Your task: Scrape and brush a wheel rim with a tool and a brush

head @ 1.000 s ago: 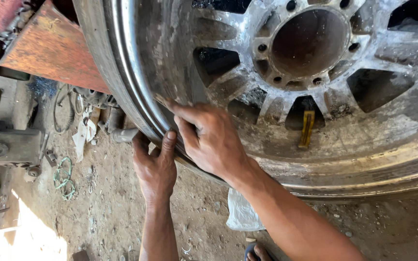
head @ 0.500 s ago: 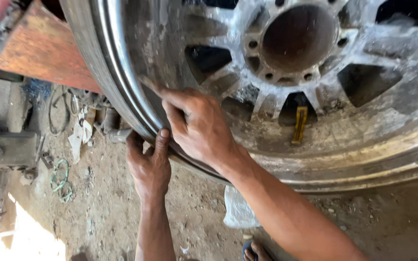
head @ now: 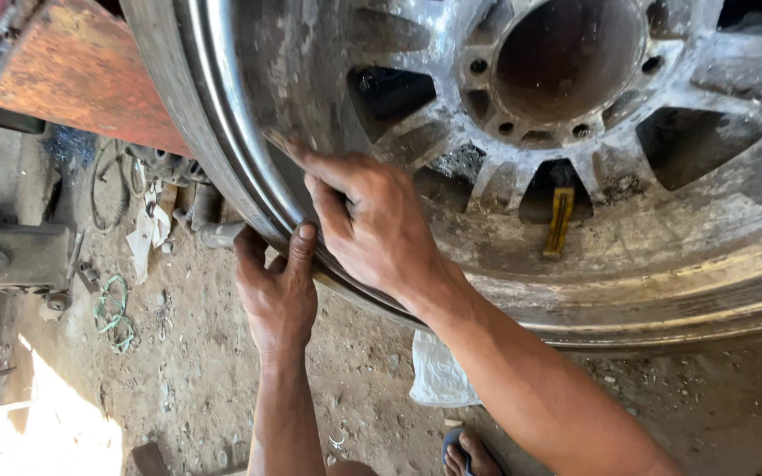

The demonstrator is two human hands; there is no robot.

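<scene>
Evidently mid-work: both hands bear on the large alloy wheel rim, its polished lip bright, its spoked face dull and grimy. Right hand lies flat on the face, fingers extended, grasping nothing visible. Left hand, below the lip, curls its fingers around the rim edge.
</scene>
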